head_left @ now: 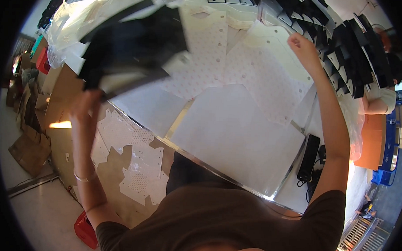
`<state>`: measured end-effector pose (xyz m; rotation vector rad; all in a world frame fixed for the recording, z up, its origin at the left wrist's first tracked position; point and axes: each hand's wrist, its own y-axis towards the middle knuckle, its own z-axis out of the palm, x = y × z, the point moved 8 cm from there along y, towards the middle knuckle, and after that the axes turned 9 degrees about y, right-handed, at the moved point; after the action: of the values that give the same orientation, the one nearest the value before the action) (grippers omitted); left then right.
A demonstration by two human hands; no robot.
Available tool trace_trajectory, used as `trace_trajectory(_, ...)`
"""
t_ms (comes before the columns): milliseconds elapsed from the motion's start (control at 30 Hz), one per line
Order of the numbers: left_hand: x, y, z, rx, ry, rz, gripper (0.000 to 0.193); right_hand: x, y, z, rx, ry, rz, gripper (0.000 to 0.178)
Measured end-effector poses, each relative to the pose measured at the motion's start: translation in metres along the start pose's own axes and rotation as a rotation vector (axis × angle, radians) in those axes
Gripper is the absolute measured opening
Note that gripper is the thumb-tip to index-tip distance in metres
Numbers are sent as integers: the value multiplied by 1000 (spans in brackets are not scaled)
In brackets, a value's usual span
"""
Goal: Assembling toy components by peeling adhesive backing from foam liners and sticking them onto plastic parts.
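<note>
My left hand (87,105) is raised at the left, its fingers closed on the lower corner of a black angular panel (137,44). The panel is tilted above the table and smeared by motion, with folded-looking flaps along its edges. At the upper right, my right hand (302,48) is closed beside the corner of a pale sheet (271,61) marked with pink dots and dark round spots. Whether its fingers pinch that sheet or another thin piece cannot be made out. A second dotted sheet (204,49) lies left of it, partly behind the panel.
White table (236,140) with a metal front edge. Black folded pieces (347,55) are stacked at the far right. A black power strip (308,158) lies by my right forearm. Cut white sheets (140,172) lie below the table's edge, left of me. Another person's arm (377,105) shows at right.
</note>
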<state>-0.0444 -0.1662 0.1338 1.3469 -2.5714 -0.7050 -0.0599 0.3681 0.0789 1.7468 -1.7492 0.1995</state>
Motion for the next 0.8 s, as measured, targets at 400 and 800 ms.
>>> trace_trajectory(400, -266, -92, 51, 483, -741, 779, 19, 10, 48, 146, 227, -263, -56, 18)
trace_trajectory(800, -224, 117, 251, 196, -374, 571, 35, 8, 53, 145, 290, -293, -41, 23)
